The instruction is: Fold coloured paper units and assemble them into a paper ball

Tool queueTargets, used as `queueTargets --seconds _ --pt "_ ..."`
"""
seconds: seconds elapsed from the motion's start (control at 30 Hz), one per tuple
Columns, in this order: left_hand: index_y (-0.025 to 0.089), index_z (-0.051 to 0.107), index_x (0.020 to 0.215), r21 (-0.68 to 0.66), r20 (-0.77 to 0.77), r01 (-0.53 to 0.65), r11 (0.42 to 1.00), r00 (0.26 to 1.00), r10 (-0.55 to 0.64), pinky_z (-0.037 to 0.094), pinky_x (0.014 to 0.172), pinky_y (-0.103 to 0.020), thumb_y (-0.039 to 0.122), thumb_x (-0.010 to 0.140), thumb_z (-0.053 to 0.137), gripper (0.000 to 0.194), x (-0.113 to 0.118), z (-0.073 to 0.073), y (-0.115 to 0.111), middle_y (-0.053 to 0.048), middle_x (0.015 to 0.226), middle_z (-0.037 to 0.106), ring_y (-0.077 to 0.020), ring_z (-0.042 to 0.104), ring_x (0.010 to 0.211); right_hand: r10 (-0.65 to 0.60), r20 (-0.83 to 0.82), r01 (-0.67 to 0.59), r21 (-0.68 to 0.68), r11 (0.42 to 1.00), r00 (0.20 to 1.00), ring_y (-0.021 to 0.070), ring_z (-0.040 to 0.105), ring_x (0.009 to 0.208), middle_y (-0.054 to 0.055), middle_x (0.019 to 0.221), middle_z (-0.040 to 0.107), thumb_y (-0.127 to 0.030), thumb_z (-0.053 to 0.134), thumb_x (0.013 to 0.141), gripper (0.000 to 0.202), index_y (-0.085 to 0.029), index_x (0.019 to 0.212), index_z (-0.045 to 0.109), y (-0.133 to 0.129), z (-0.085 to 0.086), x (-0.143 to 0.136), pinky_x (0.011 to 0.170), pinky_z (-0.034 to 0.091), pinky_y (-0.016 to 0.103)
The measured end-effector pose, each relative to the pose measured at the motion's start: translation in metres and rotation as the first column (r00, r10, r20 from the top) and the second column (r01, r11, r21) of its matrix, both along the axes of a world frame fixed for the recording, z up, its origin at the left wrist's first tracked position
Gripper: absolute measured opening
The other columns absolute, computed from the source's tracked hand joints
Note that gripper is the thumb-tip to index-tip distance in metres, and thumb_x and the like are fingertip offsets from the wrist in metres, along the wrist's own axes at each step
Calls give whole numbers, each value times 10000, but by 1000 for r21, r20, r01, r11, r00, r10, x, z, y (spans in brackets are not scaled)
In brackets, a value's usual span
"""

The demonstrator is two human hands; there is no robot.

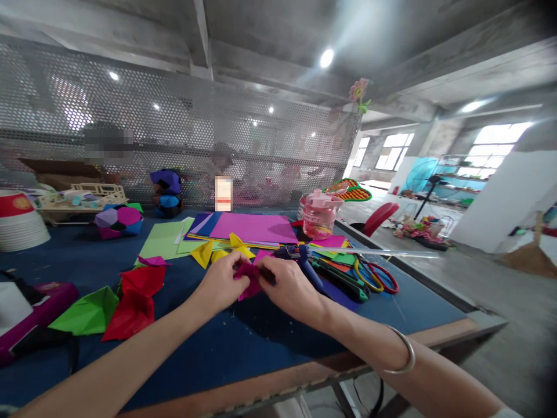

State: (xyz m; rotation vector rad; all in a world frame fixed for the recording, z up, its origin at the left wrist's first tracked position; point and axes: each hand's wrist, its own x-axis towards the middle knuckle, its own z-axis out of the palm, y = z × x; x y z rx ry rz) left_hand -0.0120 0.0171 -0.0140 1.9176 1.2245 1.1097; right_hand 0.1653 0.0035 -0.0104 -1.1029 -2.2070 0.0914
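Between my two hands, above the blue tabletop, is a small folded magenta paper [249, 281]. My left hand [224, 281] pinches its left side with thumb and fingers. The fingers of my right hand [285, 284] are closed on its right side. Yellow folded papers [202, 253] lie just beyond my left hand. A blue glue gun [304, 264] with a long clear stick rests beyond my right hand. Red folded paper [137, 299] and green folded paper [90, 312] lie to the left.
Behind are stacked coloured sheets [256, 227] and a pink transparent container [319, 215]. Green cutters [342, 278] and scissors [383, 277] lie right. Paper balls [118, 220], white cups [21, 226] and a magenta device [52, 307] stand left. A perforated screen [174, 133] rises behind.
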Motion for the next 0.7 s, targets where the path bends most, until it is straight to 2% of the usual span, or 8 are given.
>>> queueTargets --seconds 0.13,0.23,0.33,0.47,0.57,0.63,0.7 --pt "195 691 893 53 25 107 993 994 -109 524 750 -288 165 689 596 227 1 0 0 -31 863 726 -202 672 819 -28 32 27 14 1000 999 147 612 677 31 776 691 -58 586 838 131 -160 904 636 3 1 3 622 379 238" --pt "191 711 893 4 47 145 989 988 -145 519 711 -273 268 775 580 192 -2 -1 3 -35 841 732 -200 670 784 -41 32 40 27 999 999 162 644 718 39 820 713 -52 585 836 197 -159 993 638 5 1 3 647 410 246" --pt "164 708 825 -41 24 121 992 992 -121 495 637 -254 308 791 564 207 -5 -3 6 -32 769 721 -193 653 704 -38 26 37 37 999 999 180 673 782 45 870 726 -66 613 830 216 -167 1020 636 5 1 3 695 456 257" --pt "152 677 728 14 -18 89 996 996 -89 476 616 -246 292 766 553 191 -7 -6 9 -25 696 693 -185 627 666 -31 61 20 174 984 998 223 670 899 77 939 721 -106 641 839 168 -172 994 642 3 0 2 796 491 306" --pt "150 665 716 32 -15 80 996 997 -79 463 602 -242 300 769 543 201 -6 -6 8 -21 677 668 -177 611 658 9 66 -24 240 970 998 229 654 903 85 925 711 -121 597 879 112 -175 962 651 1 0 3 815 490 325" --pt "146 662 720 32 -16 77 997 997 -76 452 593 -241 296 768 534 203 -5 -5 6 -17 668 652 -172 599 651 38 -8 -35 216 976 999 212 647 876 76 906 706 -127 565 904 115 -176 937 664 0 1 3 793 487 311" --pt "146 658 711 49 -23 60 997 998 -59 432 572 -236 289 766 528 200 -4 -3 4 -7 639 628 -162 579 625 57 -128 -41 124 991 990 183 644 829 60 889 707 -129 561 907 128 -177 907 680 0 2 3 731 480 277"
